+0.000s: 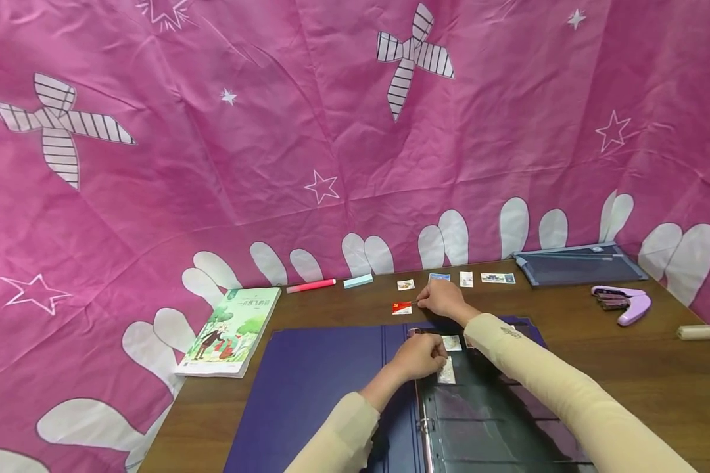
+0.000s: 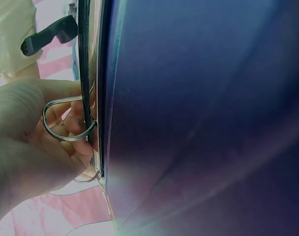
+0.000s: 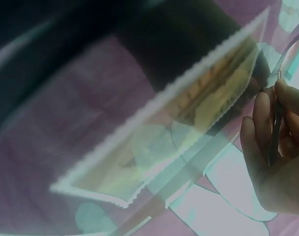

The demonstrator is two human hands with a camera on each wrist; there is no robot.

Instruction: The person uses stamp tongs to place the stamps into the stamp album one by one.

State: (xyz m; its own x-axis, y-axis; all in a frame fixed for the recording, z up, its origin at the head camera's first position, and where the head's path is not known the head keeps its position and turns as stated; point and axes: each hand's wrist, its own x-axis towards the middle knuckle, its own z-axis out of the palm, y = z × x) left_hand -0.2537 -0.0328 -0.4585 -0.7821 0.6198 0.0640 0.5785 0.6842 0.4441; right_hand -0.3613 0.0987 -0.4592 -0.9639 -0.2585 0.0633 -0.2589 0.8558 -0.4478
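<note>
My right hand (image 1: 444, 300) pinches slim metal tweezers (image 3: 276, 130) beyond the album's top edge. Their tip reaches the right side of a red stamp (image 1: 401, 308) on the table; whether they grip it is too small to tell. My left hand (image 1: 417, 357) rests with loosely bent fingers on the dark pocket page (image 1: 464, 410) of the blue stamp album (image 1: 325, 387), beside a metal binder ring (image 2: 46, 118). Nothing shows clearly in its fingers. Pale stamps (image 1: 451, 343) sit in the upper pockets, and one appears large in the right wrist view. My right sleeve covers part of the page.
More stamps (image 1: 497, 278) lie along the table's back. A picture book (image 1: 231, 332), red marker (image 1: 311, 286) and light-blue block (image 1: 357, 281) stand left of them. At right are a zip pouch (image 1: 580, 264), purple stapler (image 1: 630, 305) and cream roll (image 1: 697, 332).
</note>
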